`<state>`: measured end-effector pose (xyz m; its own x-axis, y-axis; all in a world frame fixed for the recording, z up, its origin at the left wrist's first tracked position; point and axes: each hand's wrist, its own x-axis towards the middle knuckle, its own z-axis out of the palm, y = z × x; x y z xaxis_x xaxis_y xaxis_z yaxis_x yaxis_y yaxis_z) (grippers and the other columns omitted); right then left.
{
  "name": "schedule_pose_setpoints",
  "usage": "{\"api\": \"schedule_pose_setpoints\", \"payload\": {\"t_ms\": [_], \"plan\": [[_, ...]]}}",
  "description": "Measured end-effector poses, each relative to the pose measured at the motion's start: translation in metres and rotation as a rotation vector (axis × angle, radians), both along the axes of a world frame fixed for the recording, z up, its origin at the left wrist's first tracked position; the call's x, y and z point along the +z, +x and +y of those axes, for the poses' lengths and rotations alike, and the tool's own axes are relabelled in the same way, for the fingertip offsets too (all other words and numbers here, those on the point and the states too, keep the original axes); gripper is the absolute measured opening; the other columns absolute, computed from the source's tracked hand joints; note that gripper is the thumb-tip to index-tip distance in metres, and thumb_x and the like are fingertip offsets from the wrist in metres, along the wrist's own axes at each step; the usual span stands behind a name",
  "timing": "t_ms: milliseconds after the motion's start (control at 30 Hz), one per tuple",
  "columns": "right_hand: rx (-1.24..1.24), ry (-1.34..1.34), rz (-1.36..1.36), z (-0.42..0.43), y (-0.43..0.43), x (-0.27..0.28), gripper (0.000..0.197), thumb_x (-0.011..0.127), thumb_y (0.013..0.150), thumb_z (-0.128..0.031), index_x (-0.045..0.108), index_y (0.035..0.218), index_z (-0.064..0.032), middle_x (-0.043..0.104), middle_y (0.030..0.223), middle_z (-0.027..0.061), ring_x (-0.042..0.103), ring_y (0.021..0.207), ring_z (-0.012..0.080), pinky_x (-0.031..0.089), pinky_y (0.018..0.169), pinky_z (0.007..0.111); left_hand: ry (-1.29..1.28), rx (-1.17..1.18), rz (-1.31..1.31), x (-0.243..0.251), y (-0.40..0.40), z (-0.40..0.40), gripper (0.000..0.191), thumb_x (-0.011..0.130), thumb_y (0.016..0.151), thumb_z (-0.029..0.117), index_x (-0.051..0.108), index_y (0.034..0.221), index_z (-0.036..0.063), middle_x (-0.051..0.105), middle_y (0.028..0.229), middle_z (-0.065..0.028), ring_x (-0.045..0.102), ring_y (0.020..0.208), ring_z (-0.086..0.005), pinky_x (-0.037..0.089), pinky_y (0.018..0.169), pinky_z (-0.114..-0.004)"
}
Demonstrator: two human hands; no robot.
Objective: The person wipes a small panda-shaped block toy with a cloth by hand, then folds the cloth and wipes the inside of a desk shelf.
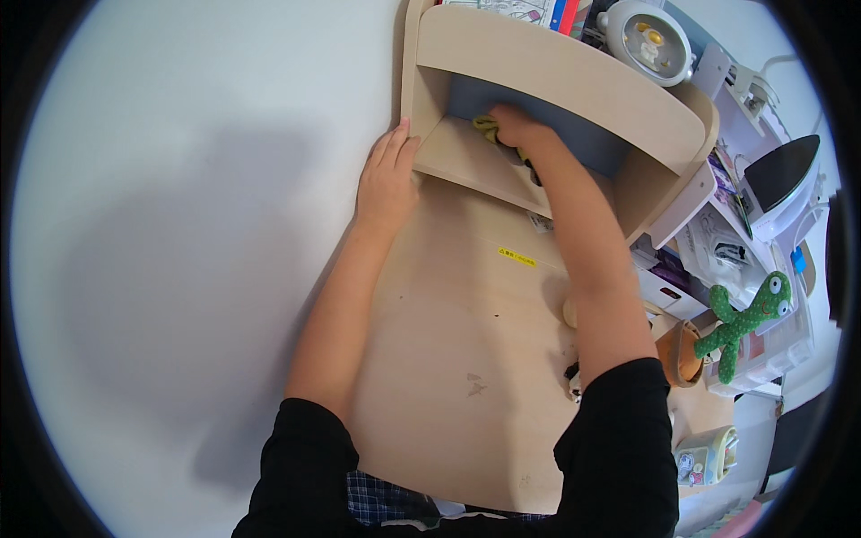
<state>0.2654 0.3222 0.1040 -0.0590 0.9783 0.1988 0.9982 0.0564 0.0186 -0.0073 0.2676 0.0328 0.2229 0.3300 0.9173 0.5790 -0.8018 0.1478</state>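
My right hand reaches into the open compartment of a light wood desk shelf. A crumpled yellow-green cloth is bunched in its fingers, touching or just above the compartment's floor near the grey back panel. Part of the cloth hangs below the hand, and dark pieces show beside the forearm. My left hand lies with its fingers extended against the front edge of the shelf's left side, beside the white wall. It holds nothing.
Below the shelf spreads a wooden desktop with dark specks and a yellow warning label. To the right stand a green cactus plush toy, a pen holder and a white side rack. A round white clock-like object sits on top.
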Motion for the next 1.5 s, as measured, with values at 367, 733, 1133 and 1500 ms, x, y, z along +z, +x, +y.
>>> {"api": "schedule_pose_setpoints", "payload": {"t_ms": [367, 733, 1133, 1500], "plan": [[-0.006, -0.039, -0.065, 0.003, -0.011, 0.005, 0.036, 0.053, 0.079, 0.000, 0.066, 0.112, -0.0030, 0.063, 0.117, 0.0219, 0.058, 0.114, 0.0366, 0.047, 0.096, 0.042, 0.018, 0.025, -0.001, -0.005, 0.004, 0.002, 0.043, 0.057, 0.072, -0.010, 0.060, 0.114, 0.0014, 0.048, 0.143, -0.0120, 0.050, 0.124, -0.0294, 0.045, 0.102, -0.039], [-0.089, -0.128, -0.091, -0.037, 0.024, 0.023, 0.043, 0.053, 0.075, 0.002, 0.064, 0.117, -0.0040, 0.062, 0.120, 0.0234, 0.058, 0.115, 0.0359, 0.046, 0.096, 0.040, -0.016, -0.011, 0.000, -0.006, 0.000, 0.001, 0.045, 0.055, 0.073, -0.012, 0.056, 0.116, 0.0003, 0.045, 0.145, -0.0125, 0.047, 0.128, -0.0301, 0.043, 0.104, -0.039], [-0.012, -0.017, -0.008, 0.010, -0.045, 0.005, 0.032, 0.055, 0.080, -0.004, 0.065, 0.111, -0.0038, 0.064, 0.114, 0.0213, 0.061, 0.108, 0.0367, 0.049, 0.093, 0.042, -0.106, -0.112, -0.055, -0.007, 0.000, -0.004, 0.052, 0.051, 0.068, -0.014, 0.054, 0.118, -0.0002, 0.041, 0.149, -0.0128, 0.042, 0.132, -0.0329, 0.039, 0.107, -0.040], [0.090, 0.085, 0.207, 0.011, -0.068, -0.008, 0.034, 0.055, 0.082, -0.006, 0.066, 0.114, -0.0065, 0.064, 0.118, 0.0187, 0.061, 0.108, 0.0353, 0.049, 0.094, 0.043, -0.104, -0.169, -0.072, -0.012, 0.002, 0.002, 0.052, 0.047, 0.067, -0.015, 0.054, 0.117, -0.0014, 0.040, 0.149, -0.0144, 0.041, 0.131, -0.0347, 0.038, 0.108, -0.041]]}}
